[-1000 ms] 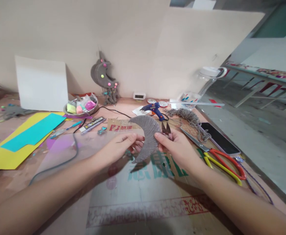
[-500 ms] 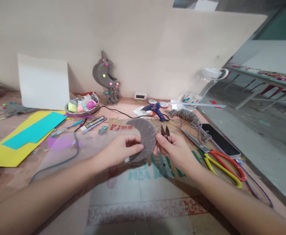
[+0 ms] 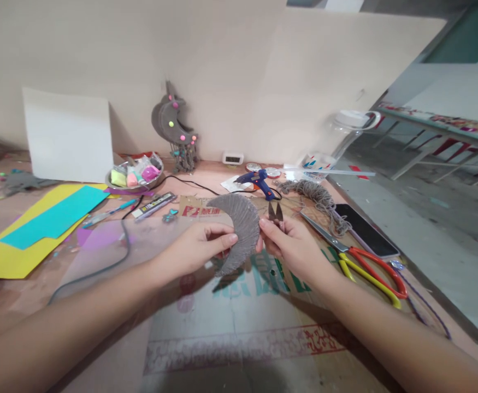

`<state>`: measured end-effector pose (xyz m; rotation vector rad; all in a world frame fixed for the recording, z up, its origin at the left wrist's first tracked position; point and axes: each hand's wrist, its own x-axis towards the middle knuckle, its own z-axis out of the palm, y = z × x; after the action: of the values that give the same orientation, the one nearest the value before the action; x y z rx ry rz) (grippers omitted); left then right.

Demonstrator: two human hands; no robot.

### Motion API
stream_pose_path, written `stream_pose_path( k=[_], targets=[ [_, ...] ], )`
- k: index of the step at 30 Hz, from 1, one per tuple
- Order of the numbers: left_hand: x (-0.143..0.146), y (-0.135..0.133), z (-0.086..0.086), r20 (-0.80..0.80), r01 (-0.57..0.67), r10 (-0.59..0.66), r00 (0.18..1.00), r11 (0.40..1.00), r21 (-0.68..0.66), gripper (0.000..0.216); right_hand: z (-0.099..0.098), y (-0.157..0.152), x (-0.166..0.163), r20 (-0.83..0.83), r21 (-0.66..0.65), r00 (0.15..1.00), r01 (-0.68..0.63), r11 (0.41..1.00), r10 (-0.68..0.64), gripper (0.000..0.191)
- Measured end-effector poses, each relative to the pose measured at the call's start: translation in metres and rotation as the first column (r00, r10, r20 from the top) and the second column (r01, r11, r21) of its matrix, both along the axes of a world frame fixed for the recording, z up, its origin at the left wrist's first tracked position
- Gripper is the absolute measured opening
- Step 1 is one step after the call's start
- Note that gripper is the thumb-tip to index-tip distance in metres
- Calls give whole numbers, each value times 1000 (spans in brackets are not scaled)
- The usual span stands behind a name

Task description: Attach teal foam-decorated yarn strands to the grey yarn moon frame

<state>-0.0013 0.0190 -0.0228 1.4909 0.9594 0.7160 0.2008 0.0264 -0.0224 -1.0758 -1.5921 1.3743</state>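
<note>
Head view, grey crescent: the grey crescent [image 3: 247,232] is raised over printed cardboard [image 3: 206,325], between both hands.
Left hand [image 3: 200,245]: pinching the inner curve, thumb on the front face.
Right hand [image 3: 291,240]: grasping small snips [image 3: 276,214], blades apart and pointing away; thumb at the crescent's outer edge.
Beyond: blue glue gun [image 3: 259,180], grey yarn [image 3: 310,196].
Right side: large scissors [image 3: 344,252] near a phone [image 3: 365,229].
Left side: turquoise sheet [image 3: 58,215] on a yellow sheet [image 3: 11,261].

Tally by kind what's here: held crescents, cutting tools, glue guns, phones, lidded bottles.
Grey crescent: 1, in the left hand
Cutting tools: 2, small snips in the right hand and large scissors
Glue gun: 1
Phone: 1
Lidded bottle: 1
Total: 6
</note>
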Motion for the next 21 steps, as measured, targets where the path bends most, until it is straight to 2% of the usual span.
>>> stream_pose_path(
  k=[6, 9, 11, 14, 17, 21],
  targets=[
    [2, 0, 5, -23, -29, 29, 999, 1000, -12, 22, -3, 0, 0, -12, -13, 1000, 16, 1000, -17, 44],
    [3, 1, 2, 25, -78, 78, 997, 997, -10, 17, -5, -1, 0, -58, -30, 998, -1, 1000, 0, 39],
    [4, 1, -3, 90, -99, 103, 991, 994, -43, 25, -5, -3, -2, -116, -49, 993, -12, 999, 6, 29],
    [7, -3, -9, 150, -44, 53, 987, 997, -68, 32, -3, -7, -8, -119, -57, 993, -1, 998, -6, 24],
    [10, -10, -10, 144, 19, -13, 990, 999, -42, 25, 1, -13, -13, -11, 6, 1000, 1, 1000, -1, 17],
    [6, -13, -2, 245, 168, -131, 961, 976, -137, 31, 3, -19, -14, 174, 231, 981, 42, 972, -84, 11]
  ],
)
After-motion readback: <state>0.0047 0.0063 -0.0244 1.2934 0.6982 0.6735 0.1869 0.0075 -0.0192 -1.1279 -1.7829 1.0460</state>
